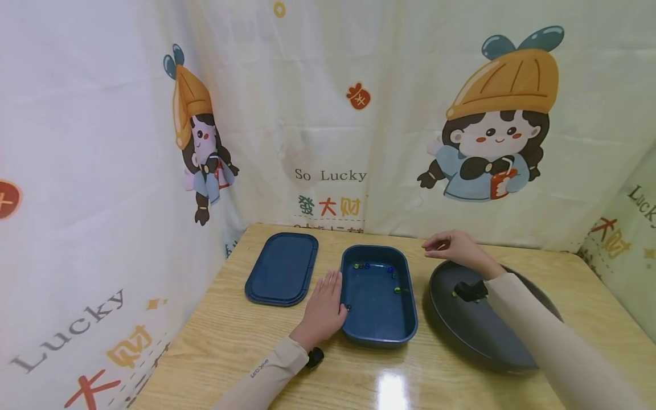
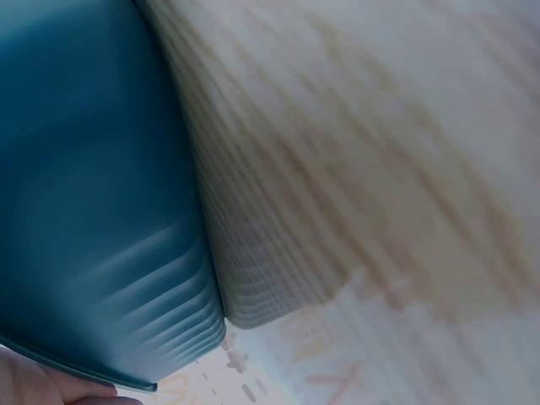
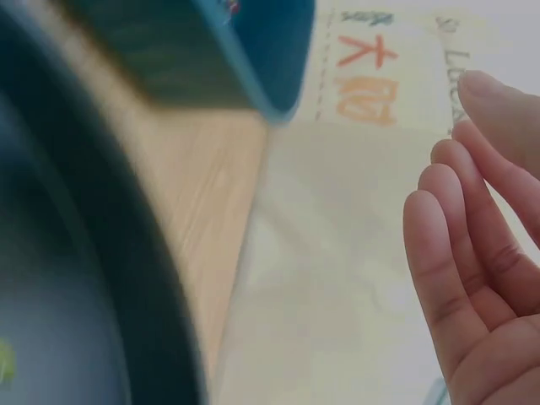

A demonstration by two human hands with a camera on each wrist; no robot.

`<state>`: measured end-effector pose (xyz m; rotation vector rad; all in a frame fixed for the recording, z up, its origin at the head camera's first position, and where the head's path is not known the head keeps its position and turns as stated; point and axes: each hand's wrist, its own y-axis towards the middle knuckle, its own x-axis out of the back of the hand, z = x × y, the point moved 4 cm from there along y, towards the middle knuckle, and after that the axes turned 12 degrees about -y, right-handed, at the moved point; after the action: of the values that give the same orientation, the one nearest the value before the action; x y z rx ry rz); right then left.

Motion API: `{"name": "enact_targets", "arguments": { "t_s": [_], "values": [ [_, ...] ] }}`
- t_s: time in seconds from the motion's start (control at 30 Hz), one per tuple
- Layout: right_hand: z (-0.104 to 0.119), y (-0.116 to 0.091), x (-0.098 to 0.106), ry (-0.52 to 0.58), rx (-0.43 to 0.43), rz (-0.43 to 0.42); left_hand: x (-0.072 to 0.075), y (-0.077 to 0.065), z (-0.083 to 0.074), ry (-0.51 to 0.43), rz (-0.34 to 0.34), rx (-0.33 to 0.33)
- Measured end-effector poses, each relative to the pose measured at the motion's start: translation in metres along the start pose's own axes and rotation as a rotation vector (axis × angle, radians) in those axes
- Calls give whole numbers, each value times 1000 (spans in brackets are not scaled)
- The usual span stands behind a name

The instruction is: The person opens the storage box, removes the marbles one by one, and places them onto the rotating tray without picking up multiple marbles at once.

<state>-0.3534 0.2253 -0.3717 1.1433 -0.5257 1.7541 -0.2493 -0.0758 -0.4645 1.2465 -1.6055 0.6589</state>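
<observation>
A dark blue rectangular container stands on the table with several small marbles inside, mostly near its far end and right side. My left hand rests along its left rim with straight fingers. In the left wrist view, the container's ribbed outer wall fills the left side, with fingertips at its rim. My right hand hovers above the far left edge of a dark round pan. Its fingers are loosely bent, the thumb near the index finger, and nothing shows between them. A yellow-green marble lies in the pan.
A flat dark blue lid lies left of the container. The wooden table ends at a printed curtain behind and at the sides. My right forearm crosses over the pan and hides part of it.
</observation>
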Motion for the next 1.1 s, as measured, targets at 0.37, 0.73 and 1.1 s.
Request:
{"name": "enact_targets", "arguments": {
  "t_s": [0.37,0.73,1.1],
  "values": [
    [33,39,-36,183,-33,-16,1,-1,-1,-28,8,2],
    [38,59,-76,301,-60,-26,2,0,0,3,19,9],
    [33,64,-108,260,-91,-26,2,-1,-2,1,14,18]
  ]
}}
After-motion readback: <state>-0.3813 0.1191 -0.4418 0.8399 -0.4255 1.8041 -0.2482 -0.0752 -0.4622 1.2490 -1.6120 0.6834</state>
